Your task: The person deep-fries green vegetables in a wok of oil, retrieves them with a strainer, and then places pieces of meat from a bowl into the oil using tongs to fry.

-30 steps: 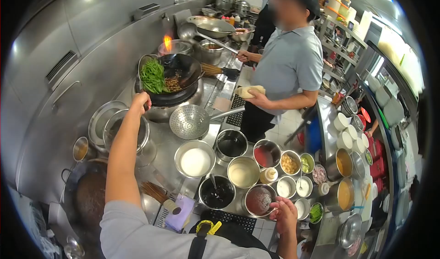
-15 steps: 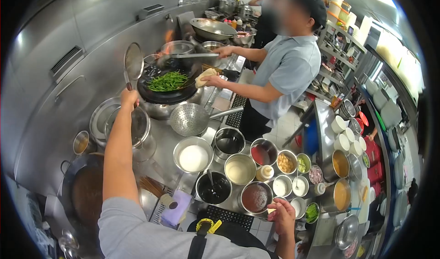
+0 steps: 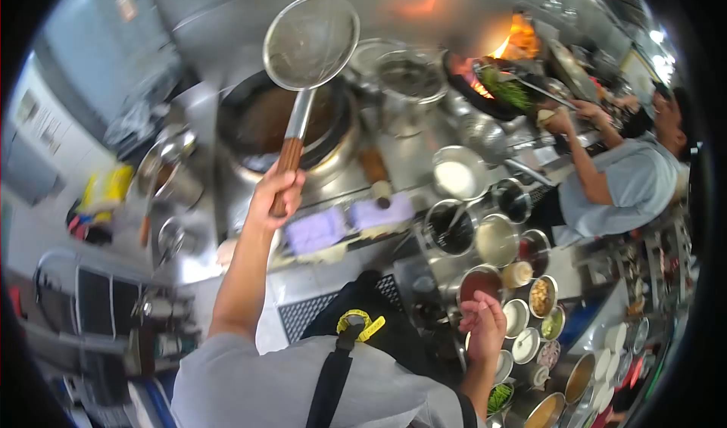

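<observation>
My left hand [image 3: 277,193] is wrapped round the wooden handle of a round mesh strainer [image 3: 312,42], raised over the near side of a large wok [image 3: 227,125] with dark liquid in it. The strainer's mesh looks bare. My right hand [image 3: 485,320] hangs in front of my body, its fingers loosely curled and apart, with nothing visible in them. Close to it are a bowl of red-brown sauce [image 3: 480,280] and a white-filled bowl [image 3: 516,318].
Purple folded cloths [image 3: 314,230] lie along the counter's front edge. A co-worker [image 3: 621,178] at the right handles a wok of green vegetables [image 3: 509,93] beside tall flames [image 3: 522,38]. A perforated ladle [image 3: 483,134] and a steel pot [image 3: 409,87] stand between us.
The view has swung left, towards the large wok. My left hand has carried the strainer from beside the co-worker's wok to over the dark-liquid wok. Flames at the co-worker's wok have grown.
</observation>
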Available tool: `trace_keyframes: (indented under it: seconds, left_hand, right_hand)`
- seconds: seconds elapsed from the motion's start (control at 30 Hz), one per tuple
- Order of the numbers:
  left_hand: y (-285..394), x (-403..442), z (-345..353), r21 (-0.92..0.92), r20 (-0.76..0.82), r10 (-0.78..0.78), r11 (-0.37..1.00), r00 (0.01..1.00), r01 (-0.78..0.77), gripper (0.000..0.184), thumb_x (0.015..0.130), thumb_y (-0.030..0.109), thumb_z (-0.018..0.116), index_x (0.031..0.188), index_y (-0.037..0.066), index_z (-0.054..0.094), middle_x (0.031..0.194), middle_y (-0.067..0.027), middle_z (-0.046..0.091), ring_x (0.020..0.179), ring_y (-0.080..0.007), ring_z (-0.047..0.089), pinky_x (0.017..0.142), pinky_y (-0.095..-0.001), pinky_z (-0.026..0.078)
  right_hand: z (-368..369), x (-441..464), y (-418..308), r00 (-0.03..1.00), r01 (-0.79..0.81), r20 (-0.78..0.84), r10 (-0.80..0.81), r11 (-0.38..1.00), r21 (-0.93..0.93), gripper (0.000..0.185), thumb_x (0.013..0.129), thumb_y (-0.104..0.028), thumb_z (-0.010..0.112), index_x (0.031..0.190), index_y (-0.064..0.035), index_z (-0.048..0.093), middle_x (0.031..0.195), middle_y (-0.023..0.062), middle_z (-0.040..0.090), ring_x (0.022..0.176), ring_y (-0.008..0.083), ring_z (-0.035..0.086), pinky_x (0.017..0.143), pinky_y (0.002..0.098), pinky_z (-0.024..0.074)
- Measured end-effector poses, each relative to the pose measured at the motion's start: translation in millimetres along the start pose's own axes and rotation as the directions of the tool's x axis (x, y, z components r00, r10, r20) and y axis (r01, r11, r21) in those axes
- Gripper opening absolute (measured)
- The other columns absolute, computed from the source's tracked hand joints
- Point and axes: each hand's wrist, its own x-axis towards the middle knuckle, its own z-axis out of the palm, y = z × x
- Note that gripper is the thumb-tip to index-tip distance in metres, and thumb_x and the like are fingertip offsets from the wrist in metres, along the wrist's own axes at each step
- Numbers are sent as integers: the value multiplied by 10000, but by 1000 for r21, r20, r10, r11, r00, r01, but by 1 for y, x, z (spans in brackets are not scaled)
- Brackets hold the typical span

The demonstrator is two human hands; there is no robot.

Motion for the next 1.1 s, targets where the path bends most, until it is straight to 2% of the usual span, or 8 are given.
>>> trace_keyframes:
  seconds: [0.33, 0.7, 0.87, 0.9, 0.93, 0.97, 1.03, 1.1]
  left_hand:
    - [-22, -305, -73, 182, -584, 149, 982, 798, -50, 426, 872, 46, 633, 1269, 63, 480, 849, -115, 634, 497, -100, 551, 407, -260, 479]
    - [-43, -269, -189, -27, -577, -82, 996, 813, 82, 308, 875, 85, 648, 1148, 97, 506, 857, -87, 656, 582, -94, 565, 462, -236, 490]
    - [-61, -265, -226, 175, -586, -149, 936, 797, 304, 110, 890, 219, 648, 928, 120, 619, 887, -42, 693, 642, -92, 570, 510, -228, 447]
    - [-51, -266, -231, 278, -505, -171, 895, 846, 347, 101, 908, 229, 621, 894, 132, 598, 775, -1, 651, 629, -99, 550, 547, -244, 460]
    - [-40, -262, -253, 572, -575, -161, 622, 802, 534, 137, 937, 256, 588, 855, 148, 569, 651, 35, 557, 661, -103, 538, 620, -284, 476]
    - [-32, -249, -261, 783, -444, 94, 524, 891, 335, 186, 950, 257, 576, 1022, 92, 530, 843, -51, 557, 798, -154, 553, 733, -314, 470]
    - [-13, -230, -276, 996, -56, 577, -25, 815, 86, 480, 977, 260, 553, 1355, -18, 453, 1227, -224, 558, 1072, -254, 583, 960, -375, 459]
    - [14, -202, -215, 974, 24, 494, 186, 869, -132, 592, 960, 209, 580, 1456, -4, 336, 1229, -229, 565, 1144, -277, 563, 970, -354, 445]
  right_hand:
    - [95, -42, 26, 815, -132, 532, 229, 968, -214, 253, 958, -170, 568, 1158, -20, 609, 931, 124, 692, 599, 113, 591, 538, 237, 501]
    - [139, -100, 57, 819, -117, 533, 213, 971, -209, 260, 949, -173, 581, 1154, -15, 611, 920, 128, 693, 586, 136, 625, 514, 259, 526]
    - [160, -136, 70, 856, -204, 453, 247, 969, -142, 296, 958, -166, 580, 1208, -10, 598, 960, 106, 692, 627, 107, 603, 534, 229, 495]
    - [162, -144, 69, 888, -158, 412, 205, 977, -146, 289, 962, -179, 583, 1201, -18, 602, 936, 80, 686, 628, 92, 593, 543, 228, 495]
    - [159, -151, 71, 901, -54, 421, 103, 991, -126, 272, 970, -184, 568, 1189, -29, 607, 917, 61, 676, 624, 81, 586, 556, 221, 496]
    - [159, -163, 66, 921, -60, 378, 97, 992, -108, 267, 970, -188, 563, 1182, -31, 607, 920, 57, 669, 623, 84, 585, 567, 220, 500]
    - [156, -184, 66, 955, -40, 289, 63, 996, -81, 276, 969, -191, 560, 1191, -33, 603, 934, 62, 667, 624, 88, 586, 570, 226, 504]
    - [151, -203, 81, 981, -33, 192, 33, 999, -2, 275, 953, -196, 565, 1167, -29, 604, 904, 55, 658, 607, 97, 576, 542, 244, 493]
